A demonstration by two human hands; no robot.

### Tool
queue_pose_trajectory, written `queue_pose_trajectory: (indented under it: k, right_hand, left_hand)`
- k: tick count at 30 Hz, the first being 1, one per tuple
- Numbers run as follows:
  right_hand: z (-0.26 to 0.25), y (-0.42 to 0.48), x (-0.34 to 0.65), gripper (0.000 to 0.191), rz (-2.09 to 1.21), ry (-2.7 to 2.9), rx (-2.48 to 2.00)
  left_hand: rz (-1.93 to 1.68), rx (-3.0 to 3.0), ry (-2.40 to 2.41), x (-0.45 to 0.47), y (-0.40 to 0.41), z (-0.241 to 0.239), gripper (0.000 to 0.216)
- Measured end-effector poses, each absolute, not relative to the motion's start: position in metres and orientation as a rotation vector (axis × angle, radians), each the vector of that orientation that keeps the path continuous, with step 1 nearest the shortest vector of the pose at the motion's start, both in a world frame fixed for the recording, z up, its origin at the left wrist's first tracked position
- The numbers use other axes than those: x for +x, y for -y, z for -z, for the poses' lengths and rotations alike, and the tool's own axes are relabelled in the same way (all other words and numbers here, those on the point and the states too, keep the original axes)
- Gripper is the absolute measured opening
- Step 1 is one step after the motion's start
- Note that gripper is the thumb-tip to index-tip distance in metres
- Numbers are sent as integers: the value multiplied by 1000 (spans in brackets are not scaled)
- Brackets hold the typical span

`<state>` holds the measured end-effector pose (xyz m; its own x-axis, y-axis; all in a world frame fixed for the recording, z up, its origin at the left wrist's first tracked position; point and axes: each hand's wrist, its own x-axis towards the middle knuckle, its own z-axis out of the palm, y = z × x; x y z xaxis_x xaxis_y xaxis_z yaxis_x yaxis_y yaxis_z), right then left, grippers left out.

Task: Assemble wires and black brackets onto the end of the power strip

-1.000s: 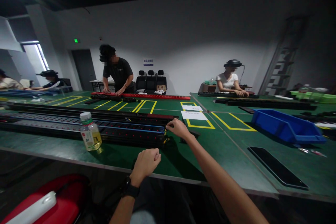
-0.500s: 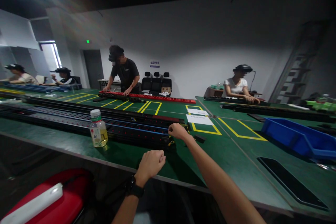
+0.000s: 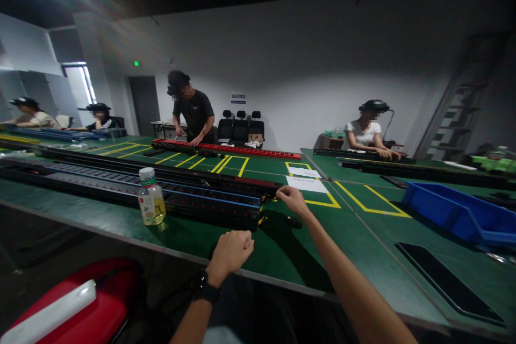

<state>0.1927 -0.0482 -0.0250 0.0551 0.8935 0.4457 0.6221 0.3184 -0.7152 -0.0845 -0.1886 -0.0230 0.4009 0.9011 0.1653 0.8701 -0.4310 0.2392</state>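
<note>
In the head view, a long black rail assembly (image 3: 220, 216) is seen lying lengthwise on the bench (image 3: 371, 252), with a blue strip (image 3: 229, 200) already set along it; a second black rail (image 3: 253, 184) is laid just behind. Yellow pieces (image 3: 263, 220) are left exposed at the front assembly's right end, so some work there may be judged unfinished, though how much is left cannot be told. The right hand (image 3: 293, 200) is held just beyond the rails' right ends, its fingers drawn together in a pinch; whether anything small is gripped, or the rear rail is touched, cannot be told. The left hand (image 3: 231, 250) is held near the bench's front edge, loosely clenched, with nothing visibly grasped.
</note>
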Motion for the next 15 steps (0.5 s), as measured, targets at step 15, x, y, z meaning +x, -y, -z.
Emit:
queue_pose_trajectory:
  k: [15]
  right_hand:
    - [37,86,228,24,-30,1705,-1642]
  left_hand:
    - [-387,2542,-1628,-84,186,22,27]
